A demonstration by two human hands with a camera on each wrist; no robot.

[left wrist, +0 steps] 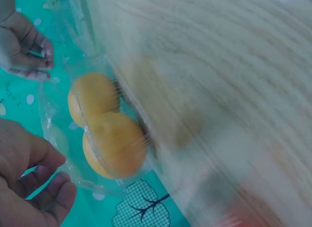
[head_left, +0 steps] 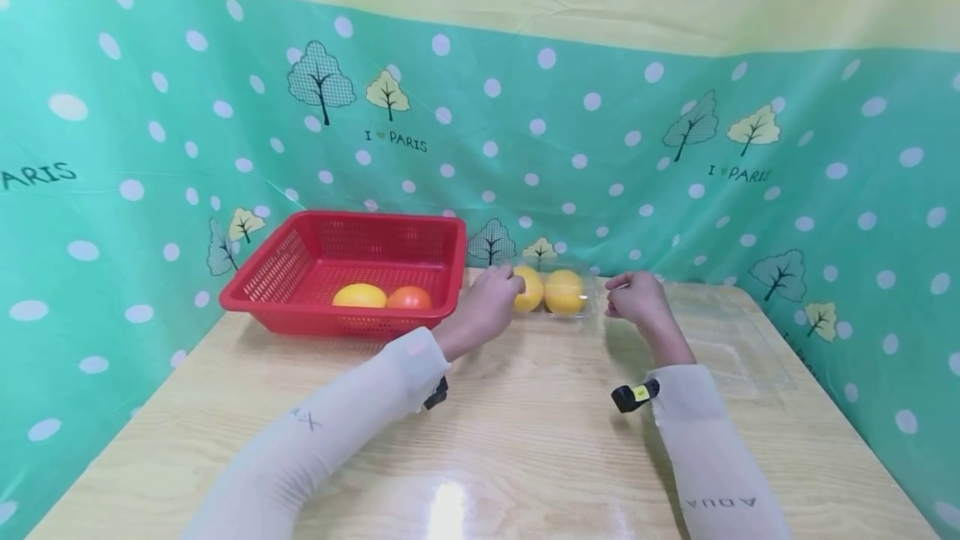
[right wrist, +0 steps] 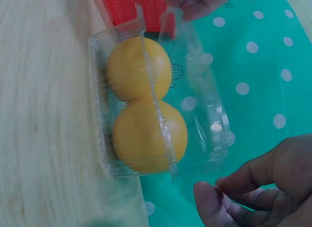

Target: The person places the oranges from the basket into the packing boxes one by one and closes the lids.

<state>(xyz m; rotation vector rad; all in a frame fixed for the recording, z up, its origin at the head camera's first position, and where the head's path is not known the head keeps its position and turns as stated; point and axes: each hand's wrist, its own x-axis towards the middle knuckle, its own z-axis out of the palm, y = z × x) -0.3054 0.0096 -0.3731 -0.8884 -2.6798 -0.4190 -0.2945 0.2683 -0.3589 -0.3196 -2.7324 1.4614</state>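
A clear plastic clamshell box point(right wrist: 105, 134) lies near the back edge of the table with two round orange-yellow fruits point(head_left: 565, 292) side by side in it. Its clear lid point(right wrist: 217, 124) is raised on the side towards the curtain. At the box's left end is my left hand point(head_left: 491, 307), bent fingertips close to the lid's edge; whether they touch it is unclear. My right hand point(head_left: 637, 302) hovers just off the other end, fingers loosely bent, nothing in them. A small gap separates it from the lid in the right wrist view.
Left of the box stands a red perforated basket point(head_left: 255, 307) holding a yellow fruit point(head_left: 360, 296) and a red one point(head_left: 409, 298). More clear plastic packaging point(head_left: 735, 340) lies at the table's right. A green dotted curtain point(head_left: 525, 140) hangs behind the wooden table point(head_left: 525, 440).
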